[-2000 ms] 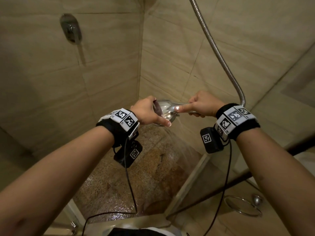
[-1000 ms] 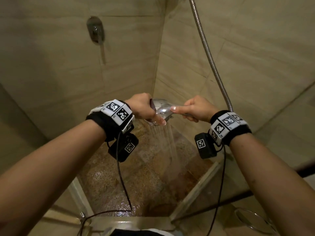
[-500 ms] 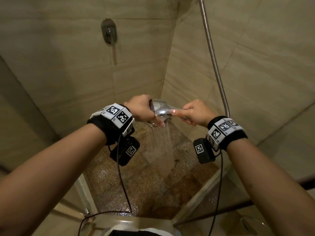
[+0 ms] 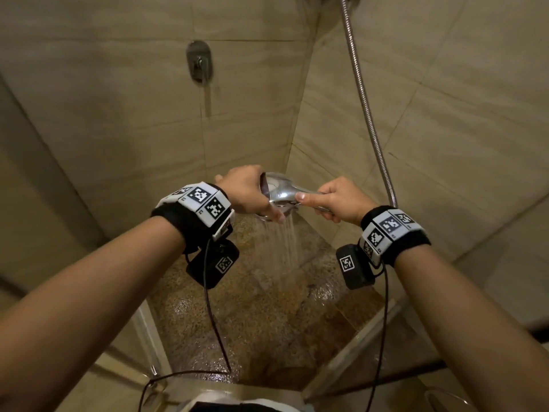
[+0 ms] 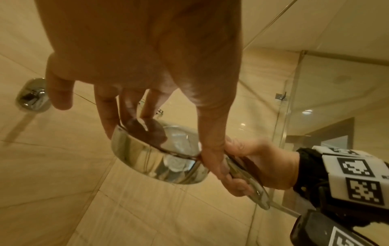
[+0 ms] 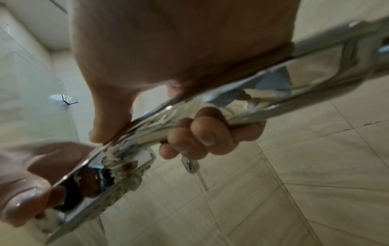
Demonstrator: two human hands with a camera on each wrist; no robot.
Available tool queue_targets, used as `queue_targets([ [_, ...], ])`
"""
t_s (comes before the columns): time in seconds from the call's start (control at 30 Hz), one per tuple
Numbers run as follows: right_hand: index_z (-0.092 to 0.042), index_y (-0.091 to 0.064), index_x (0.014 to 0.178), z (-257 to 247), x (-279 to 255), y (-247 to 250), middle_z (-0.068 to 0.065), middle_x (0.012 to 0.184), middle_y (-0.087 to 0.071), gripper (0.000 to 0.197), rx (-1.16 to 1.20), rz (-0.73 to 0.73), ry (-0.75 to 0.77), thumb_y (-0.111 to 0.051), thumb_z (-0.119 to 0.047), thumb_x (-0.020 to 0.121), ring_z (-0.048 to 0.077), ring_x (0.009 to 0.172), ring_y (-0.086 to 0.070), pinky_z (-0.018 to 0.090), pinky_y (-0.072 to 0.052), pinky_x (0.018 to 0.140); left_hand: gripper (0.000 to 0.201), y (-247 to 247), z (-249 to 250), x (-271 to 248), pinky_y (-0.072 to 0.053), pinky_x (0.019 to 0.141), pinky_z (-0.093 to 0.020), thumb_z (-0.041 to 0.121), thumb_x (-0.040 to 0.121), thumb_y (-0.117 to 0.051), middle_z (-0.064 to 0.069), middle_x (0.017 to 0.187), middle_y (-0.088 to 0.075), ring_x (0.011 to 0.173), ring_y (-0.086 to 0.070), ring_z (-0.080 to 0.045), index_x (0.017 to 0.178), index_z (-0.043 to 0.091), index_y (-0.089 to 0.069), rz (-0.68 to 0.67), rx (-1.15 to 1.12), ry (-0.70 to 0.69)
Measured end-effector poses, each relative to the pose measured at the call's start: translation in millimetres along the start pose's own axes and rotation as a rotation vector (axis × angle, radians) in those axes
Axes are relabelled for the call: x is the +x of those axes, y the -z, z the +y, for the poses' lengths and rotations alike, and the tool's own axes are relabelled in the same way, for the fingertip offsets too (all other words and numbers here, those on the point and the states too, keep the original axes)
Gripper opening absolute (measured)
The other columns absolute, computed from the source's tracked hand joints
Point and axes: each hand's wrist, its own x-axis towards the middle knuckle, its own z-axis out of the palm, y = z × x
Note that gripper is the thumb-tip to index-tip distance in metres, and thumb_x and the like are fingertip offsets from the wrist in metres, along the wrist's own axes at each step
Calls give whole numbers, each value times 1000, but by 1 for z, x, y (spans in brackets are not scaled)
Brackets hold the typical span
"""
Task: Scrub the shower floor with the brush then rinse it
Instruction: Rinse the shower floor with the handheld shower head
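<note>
A chrome shower head (image 4: 279, 190) (image 5: 160, 158) (image 6: 109, 168) sprays water down onto the wet speckled brown shower floor (image 4: 261, 328). My right hand (image 4: 335, 200) (image 6: 189, 126) grips its handle, fingers curled round it and the thumb lying along the top. My left hand (image 4: 246, 193) (image 5: 147, 83) holds the round head by its rim, thumb on the near side and fingers on the far side. The metal hose (image 4: 367, 108) runs up the right wall from the handle. No brush is in view.
A chrome mixer valve (image 4: 199, 62) (image 5: 31, 94) sits on the back tiled wall. Beige tiled walls close in the stall. A glass panel with a metal frame (image 4: 353, 349) borders the floor on the right, and a raised threshold (image 4: 208, 388) lies near my feet.
Both hands with the shower head have shifted left across the stall, and the spray now falls nearer the middle of the floor. The grips are unchanged.
</note>
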Motion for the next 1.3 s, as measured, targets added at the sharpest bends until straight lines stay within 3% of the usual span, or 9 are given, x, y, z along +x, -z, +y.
queue_targets([
  [0.13, -3, -61, 64, 1, 3, -6, 8, 52, -53, 63, 15, -39, -23, -71, -65, 71, 20, 48, -46, 31, -42, 57, 63, 1, 0, 0, -45, 92, -48, 60, 44, -85, 7, 81, -66, 81, -58, -12, 87, 19, -63, -51, 4, 15],
  [0.27, -14, -54, 54, 3, 6, -14, 0, 49, -54, 56, 33, 42, 15, -71, -65, 70, 14, 46, -49, 32, -44, 59, 75, 4, -2, 6, -43, 89, -45, 61, 37, -86, 6, 93, -60, 92, -55, -19, 93, 24, -53, 62, 77, 9],
  [0.43, -12, -55, 63, 1, 13, -21, 3, 57, -54, 62, -27, 84, 75, -66, -73, 69, 19, 54, -49, 34, -42, 61, 78, 7, -8, 7, -34, 81, -39, 59, 38, -86, 4, 102, -53, 101, -46, -20, 98, 25, -47, 157, 122, -27],
  [0.57, -1, -59, 64, -6, 17, -22, 7, 54, -53, 65, -1, 20, 85, -68, -64, 76, 18, 50, -49, 31, -41, 58, 70, 12, -15, 4, -44, 86, -42, 60, 38, -86, 7, 91, -61, 92, -55, -18, 88, 24, -53, 74, 83, 22],
  [0.7, -2, -58, 60, -7, 21, -29, 9, 50, -53, 63, 17, -31, 81, -68, -61, 76, 16, 44, -48, 29, -43, 55, 64, 12, -22, 3, -45, 84, -41, 60, 41, -85, 8, 84, -64, 85, -57, -15, 84, 24, -57, 16, 88, 58],
  [0.93, -13, -53, 54, -6, 28, -41, 0, 48, -53, 59, 25, 18, 110, -69, -67, 71, 16, 48, -50, 34, -45, 60, 72, 12, -29, 2, -37, 81, -39, 58, 39, -87, 7, 95, -59, 97, -51, -19, 91, 27, -50, 130, 114, 43],
  [1.07, -13, -55, 51, -7, 34, -37, 1, 47, -54, 62, 4, -14, 102, -69, -71, 67, 17, 48, -51, 35, -44, 58, 67, 12, -31, 2, -40, 89, -44, 60, 40, -86, 9, 90, -61, 93, -55, -17, 88, 27, -54, 61, 89, 78],
  [1.2, -10, -57, 54, -3, 33, -34, -1, 46, -51, 66, -18, -24, 87, -69, -73, 65, 16, 46, -49, 33, -42, 56, 65, 5, -31, 4, -37, 88, -43, 61, 42, -85, 10, 90, -62, 92, -55, -16, 89, 27, -54, 33, 69, 95],
  [1.3, -10, -57, 57, 1, 33, -33, 2, 49, -50, 77, -69, -2, 92, -63, -86, 54, 18, 49, -48, 34, -41, 57, 65, 1, -27, 4, -36, 93, -45, 59, 42, -86, 10, 91, -62, 94, -55, -16, 88, 28, -54, 38, 64, 92],
])
